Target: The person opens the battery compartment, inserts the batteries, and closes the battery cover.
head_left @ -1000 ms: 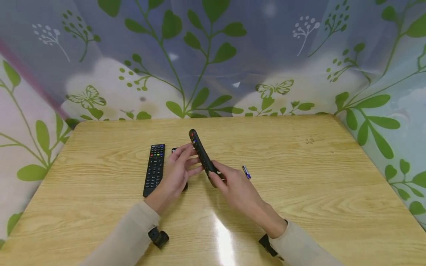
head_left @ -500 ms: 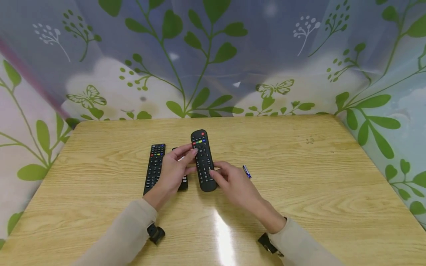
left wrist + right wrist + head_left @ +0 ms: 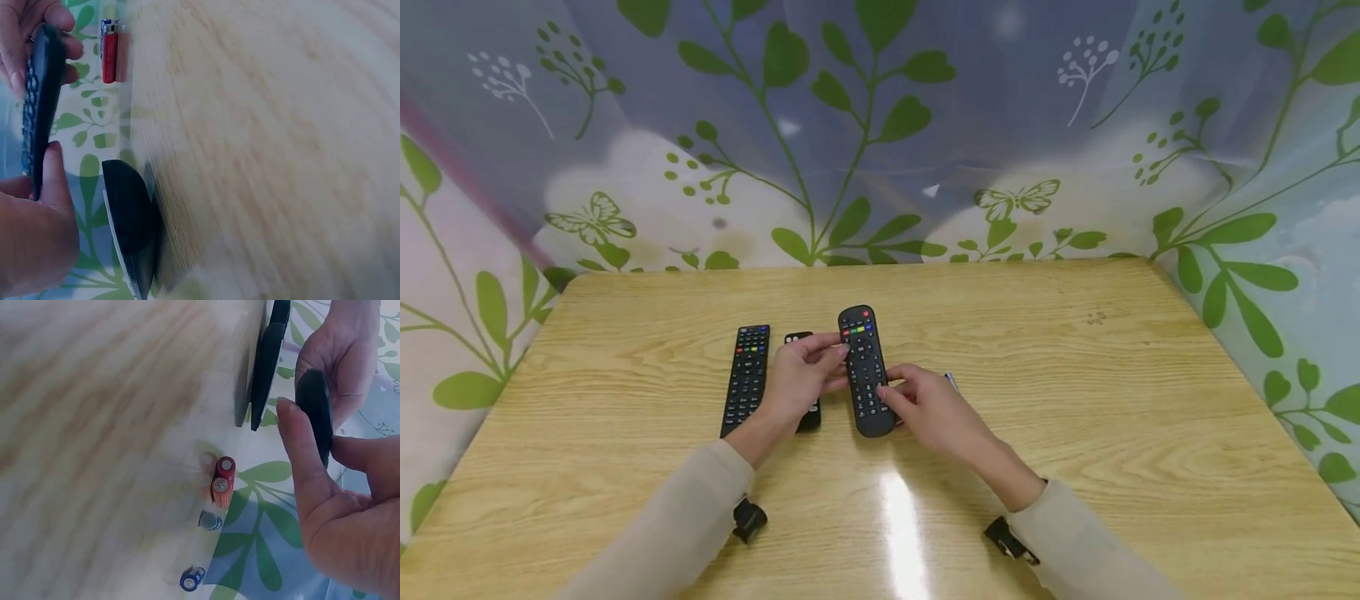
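Note:
Both hands hold a black remote control point(image 3: 867, 408) above the table, its buttons turned up to the head camera. My left hand point(image 3: 793, 379) pinches its left edge near the upper half, thumb on the front. On the lower right side, my right hand point(image 3: 936, 412) grips it between thumb and fingers. In the right wrist view the remote point(image 3: 314, 406) appears end-on. A second black remote point(image 3: 808, 420) lies partly hidden behind my left hand. Further left is a longer black remote point(image 3: 747, 375) with rows of small buttons.
A blue battery point(image 3: 952, 380) shows just beyond my right hand. The right wrist view has more batteries on the table: a red one point(image 3: 226, 465), an orange-red one point(image 3: 220, 490), a grey-ended one point(image 3: 210, 520) and a blue one point(image 3: 192, 579). Patterned cloth point(image 3: 700, 167) hangs behind the table.
The held remote has turned from edge-on to face up, then shifted slightly right and nearer. My right hand now covers more of the blue battery. Both hands keep hold of the remote.

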The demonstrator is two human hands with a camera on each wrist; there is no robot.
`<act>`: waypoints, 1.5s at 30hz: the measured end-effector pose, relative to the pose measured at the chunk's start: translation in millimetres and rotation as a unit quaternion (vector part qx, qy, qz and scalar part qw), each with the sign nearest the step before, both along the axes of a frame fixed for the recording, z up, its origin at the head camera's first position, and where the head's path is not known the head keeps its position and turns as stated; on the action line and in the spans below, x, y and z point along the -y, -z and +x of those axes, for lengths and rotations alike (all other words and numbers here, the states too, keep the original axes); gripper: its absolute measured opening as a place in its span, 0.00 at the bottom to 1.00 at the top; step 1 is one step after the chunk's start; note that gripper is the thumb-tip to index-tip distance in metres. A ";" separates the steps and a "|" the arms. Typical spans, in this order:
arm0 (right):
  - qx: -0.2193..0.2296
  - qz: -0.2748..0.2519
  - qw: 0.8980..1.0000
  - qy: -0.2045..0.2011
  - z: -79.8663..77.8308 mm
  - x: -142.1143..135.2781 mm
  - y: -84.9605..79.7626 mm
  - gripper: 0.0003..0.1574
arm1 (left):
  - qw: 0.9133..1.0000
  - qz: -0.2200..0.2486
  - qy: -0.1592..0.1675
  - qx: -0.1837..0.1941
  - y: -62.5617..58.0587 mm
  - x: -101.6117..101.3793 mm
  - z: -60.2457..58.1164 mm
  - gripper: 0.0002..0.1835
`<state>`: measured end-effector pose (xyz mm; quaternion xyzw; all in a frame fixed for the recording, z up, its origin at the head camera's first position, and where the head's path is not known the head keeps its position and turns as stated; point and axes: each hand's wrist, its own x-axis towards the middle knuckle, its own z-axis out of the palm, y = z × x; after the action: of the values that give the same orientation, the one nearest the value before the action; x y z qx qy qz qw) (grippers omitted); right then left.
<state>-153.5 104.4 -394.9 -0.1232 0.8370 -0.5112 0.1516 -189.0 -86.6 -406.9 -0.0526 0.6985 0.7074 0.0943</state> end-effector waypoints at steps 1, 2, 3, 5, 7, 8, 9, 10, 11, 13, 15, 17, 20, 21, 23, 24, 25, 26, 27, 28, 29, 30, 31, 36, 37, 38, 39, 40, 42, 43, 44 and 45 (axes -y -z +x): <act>0.004 0.006 1.000 -0.003 -0.9 0.4 0.9 0.24 | 1.000 -0.010 0.002 0.003 0.4 -0.4 -0.2 0.15; 0.007 0.015 1.000 -0.004 -1.6 0.9 1.5 0.25 | 1.000 -0.020 0.004 0.006 0.9 -0.9 -0.4 0.15; 0.009 0.025 1.000 -0.006 -2.4 1.4 2.4 0.26 | 0.999 -0.031 0.004 0.010 1.3 -1.4 -0.4 0.16; 0.012 0.044 0.999 -0.009 -3.8 2.8 4.1 0.26 | 0.999 -0.045 0.003 0.018 2.6 -2.5 -0.6 0.16; 0.011 0.063 0.998 -0.013 -5.1 4.0 4.9 0.26 | 0.998 -0.055 0.004 0.023 4.5 -3.3 -1.0 0.16; 0.011 0.072 0.997 -0.013 -5.6 4.5 5.1 0.26 | 0.998 -0.058 0.005 0.024 5.5 -3.7 -1.3 0.16; 0.010 0.080 0.997 -0.014 -6.2 4.9 5.6 0.26 | 0.998 -0.060 0.006 0.026 6.3 -4.2 -1.6 0.16; 0.011 0.088 0.996 -0.015 -6.6 5.3 5.9 0.26 | 0.997 -0.065 0.010 0.027 7.0 -4.5 -1.8 0.16; 0.012 0.096 0.995 -0.018 -7.1 5.6 6.0 0.25 | 0.997 -0.074 0.014 0.029 7.5 -4.8 -1.9 0.16; 0.011 0.108 0.994 -0.027 -8.4 6.3 6.5 0.25 | 0.994 -0.096 0.024 0.034 7.9 -5.2 -2.2 0.17; 0.012 0.116 0.992 -0.038 -9.8 6.7 7.1 0.24 | 0.991 -0.125 0.034 0.039 7.8 -5.4 -2.6 0.18; 0.010 0.120 0.992 -0.049 -11.4 6.9 7.3 0.23 | 0.987 -0.146 0.043 0.045 7.5 -5.7 -3.7 0.18; 0.014 0.118 0.991 -0.057 -13.9 6.6 7.5 0.22 | 0.984 -0.159 0.058 0.048 6.6 -7.4 -6.3 0.20; 0.017 0.117 0.991 -0.059 -14.6 6.5 7.3 0.22 | 0.984 -0.160 0.063 0.048 6.0 -8.2 -7.4 0.20; 0.023 0.115 0.991 -0.061 -16.1 6.4 6.8 0.21 | 0.982 -0.166 0.071 0.048 4.3 -10.1 -9.3 0.21; 0.025 0.114 0.991 -0.062 -16.7 6.3 6.5 0.21 | 0.981 -0.173 0.075 0.046 3.3 -11.1 -10.1 0.21; 0.027 0.114 0.991 -0.062 -17.2 6.5 6.3 0.21 | 0.979 -0.180 0.079 0.046 2.3 -11.9 -10.8 0.21; 0.028 0.116 0.991 -0.062 -17.6 6.8 5.9 0.20 | 0.977 -0.189 0.083 0.045 1.4 -12.6 -11.3 0.22; 0.029 0.118 0.991 -0.062 -18.0 7.1 5.8 0.19 | 0.974 -0.202 0.088 0.044 0.1 -13.2 -11.7 0.22; 0.028 0.123 0.990 -0.063 -18.4 7.6 5.6 0.19 | 0.971 -0.217 0.093 0.043 -1.3 -13.7 -11.9 0.22; 0.028 0.126 0.990 -0.064 -18.8 8.1 5.4 0.18 | 0.966 -0.238 0.098 0.038 -2.4 -14.2 -12.3 0.22; 0.027 0.131 0.989 -0.066 -19.2 8.7 5.2 0.17 | 0.960 -0.258 0.103 0.033 -3.5 -14.5 -12.5 0.21; 0.025 0.135 0.988 -0.067 -19.6 9.3 5.2 0.16 | 0.954 -0.277 0.107 0.028 -4.5 -14.8 -12.8 0.21; 0.007 0.156 0.985 -0.074 -20.8 11.2 5.8 0.15 | 0.934 -0.338 0.116 0.009 -7.1 -15.6 -13.4 0.16; 0.005 0.159 0.984 -0.074 -20.7 11.3 6.2 0.15 | 0.933 -0.341 0.119 0.009 -7.1 -15.8 -13.4 0.15; 0.003 0.162 0.984 -0.074 -20.6 11.4 6.6 0.15 | 0.932 -0.341 0.122 0.009 -6.9 -15.9 -13.3 0.14; 0.001 0.165 0.984 -0.074 -20.6 11.5 6.9 0.15 | 0.931 -0.342 0.124 0.008 -6.8 -16.3 -13.2 0.12; 0.000 0.167 0.983 -0.073 -20.6 11.5 7.6 0.15 | 0.929 -0.346 0.128 0.007 -6.6 -16.7 -13.1 0.10; -0.002 0.171 0.983 -0.072 -20.5 12.0 8.3 0.15 | 0.926 -0.353 0.132 0.003 -6.8 -17.3 -12.6 0.06; -0.002 0.172 0.982 -0.073 -20.7 12.0 8.5 0.15 | 0.924 -0.357 0.135 0.001 -7.1 -17.5 -12.2 0.05; -0.001 0.175 0.982 -0.074 -21.1 12.1 8.5 0.15 | 0.922 -0.362 0.137 -0.001 -7.2 -17.7 -12.1 0.05; 0.000 0.178 0.981 -0.075 -21.5 12.0 8.5 0.15 | 0.918 -0.370 0.139 -0.003 -7.5 -17.9 -11.9 0.06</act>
<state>-175.0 92.3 -403.4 -0.1561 0.9030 -0.3412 0.2092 -200.9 -68.7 -399.5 0.0158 0.9111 0.3779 0.1638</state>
